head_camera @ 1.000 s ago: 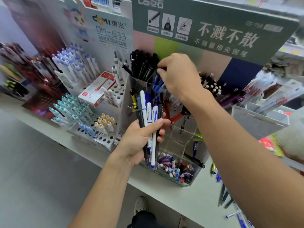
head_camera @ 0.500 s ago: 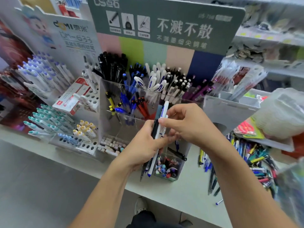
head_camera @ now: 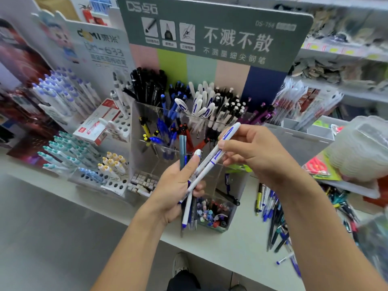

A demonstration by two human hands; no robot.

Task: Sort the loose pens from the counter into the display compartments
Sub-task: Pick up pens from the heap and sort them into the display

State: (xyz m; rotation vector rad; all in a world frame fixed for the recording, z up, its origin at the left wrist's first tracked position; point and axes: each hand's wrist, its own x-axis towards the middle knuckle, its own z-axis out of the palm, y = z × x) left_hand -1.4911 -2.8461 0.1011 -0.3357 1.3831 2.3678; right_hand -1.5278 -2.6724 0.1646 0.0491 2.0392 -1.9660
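My left hand (head_camera: 175, 185) grips a small bundle of pens (head_camera: 190, 208) in front of the clear acrylic display (head_camera: 144, 160). My right hand (head_camera: 256, 152) pinches one white-and-blue pen (head_camera: 212, 162) near its cap; the pen slants up to the right, and its lower end still lies among the bundle. The display's rear compartments hold black pens (head_camera: 149, 85), blue pens (head_camera: 174, 101) and white-capped pens (head_camera: 202, 101). Loose pens (head_camera: 270, 208) lie on the counter to the right.
A white pen rack (head_camera: 84, 164) with teal and yellow pens stands to the left, with a red-and-white box (head_camera: 96, 120) behind it. A green sign board (head_camera: 212, 32) rises behind the display. A grey tray (head_camera: 304, 139) and a plastic bag (head_camera: 361, 148) sit at right.
My right hand came back from the rear compartment to the bundle, took hold of a white-and-blue pen and has tilted it up to the right. The view shifted right.
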